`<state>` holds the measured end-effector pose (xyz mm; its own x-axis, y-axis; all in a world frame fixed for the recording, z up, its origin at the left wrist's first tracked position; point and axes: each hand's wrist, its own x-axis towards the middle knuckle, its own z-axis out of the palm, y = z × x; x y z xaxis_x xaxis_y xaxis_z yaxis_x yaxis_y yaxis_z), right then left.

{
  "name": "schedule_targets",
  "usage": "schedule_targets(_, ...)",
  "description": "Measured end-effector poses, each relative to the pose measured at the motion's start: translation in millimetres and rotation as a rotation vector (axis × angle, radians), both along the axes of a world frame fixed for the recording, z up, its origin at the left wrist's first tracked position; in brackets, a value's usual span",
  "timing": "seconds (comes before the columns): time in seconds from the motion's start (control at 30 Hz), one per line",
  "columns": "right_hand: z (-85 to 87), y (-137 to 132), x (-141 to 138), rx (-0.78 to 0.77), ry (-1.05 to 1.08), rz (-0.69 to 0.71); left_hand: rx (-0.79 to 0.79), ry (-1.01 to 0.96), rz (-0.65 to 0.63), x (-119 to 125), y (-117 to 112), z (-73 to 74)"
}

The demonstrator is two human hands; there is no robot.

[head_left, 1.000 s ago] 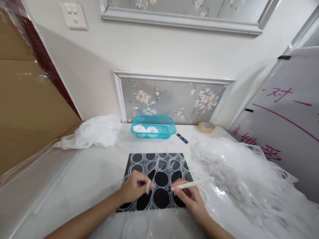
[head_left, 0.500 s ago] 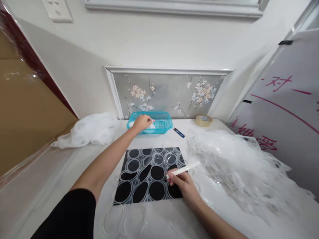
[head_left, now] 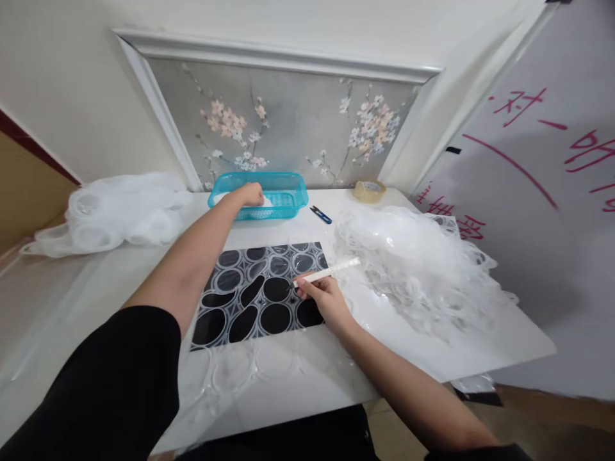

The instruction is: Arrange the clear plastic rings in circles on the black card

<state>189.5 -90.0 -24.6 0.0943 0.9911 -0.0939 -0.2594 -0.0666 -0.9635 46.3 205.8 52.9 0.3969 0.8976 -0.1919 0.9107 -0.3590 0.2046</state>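
Observation:
My left hand (head_left: 250,193) reaches into the turquoise basket (head_left: 288,203) at the back of the table, fingers bent down over a white piece; whether it grips anything is hidden. My right hand (head_left: 321,296) rests on the black mat (head_left: 240,301) and pinches a thin white stick-like tool (head_left: 331,271), its tip on the mat. A clear sheet with cut circles lies over the mat.
A heap of clear plastic film (head_left: 413,256) lies right of the mat, another white heap (head_left: 115,211) at the far left. Small blue snips (head_left: 320,214) and a roll of tape (head_left: 369,189) sit near the wall. A white board with red writing (head_left: 528,160) stands at the right.
My left hand left the mat and reached out to the turquoise basket, where it now stays. My right hand kept the white tool on the mat. The view tilted down.

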Motion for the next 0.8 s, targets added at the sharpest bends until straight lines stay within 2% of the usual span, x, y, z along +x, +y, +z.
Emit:
schedule_targets(0.17,-2.2,2,9,0.053,0.045,-0.221,0.089,-0.067,0.026,-2,-5,4.9)
schedule_targets(0.23,1.5,1,15,0.062,0.030,-0.222,0.166,-0.124,0.041,-3,-15,8.0)
schedule_targets(0.3,6.1,-1,19,0.077,-0.042,-0.173,0.269,-0.202,0.043,-7,-36,10.2)
schedule_targets(0.37,8.8,-4,21,0.116,-0.146,-0.112,0.361,-0.282,0.019,-15,-71,8.2)
schedule_targets(0.43,8.1,-6,19,0.161,-0.249,-0.055,0.391,-0.330,-0.032,-33,-119,0.0)
schedule_targets(0.47,6.9,-8,17,0.182,-0.300,-0.029,0.392,-0.348,-0.073,-45,-146,-6.0)
schedule_targets(0.53,5.1,-10,13,0.219,-0.401,0.031,0.421,-0.352,-0.274,-76,-202,-19.8)
schedule_targets(0.57,5.6,-12,13,0.237,-0.448,0.072,0.407,-0.314,-0.325,-93,-228,-26.4)
schedule_targets(0.63,11.3,-16,16,0.248,-0.536,0.186,0.349,-0.289,-0.294,-127,-271,-36.1)
schedule_targets(0.7,21.9,-24,28,0.221,-0.610,0.323,0.255,-0.284,-0.283,-156,-301,-39.5)
schedule_targets(0.8,38.2,-43,57,0.138,-0.668,0.461,0.037,-0.261,-0.407,-183,-326,-34.3)
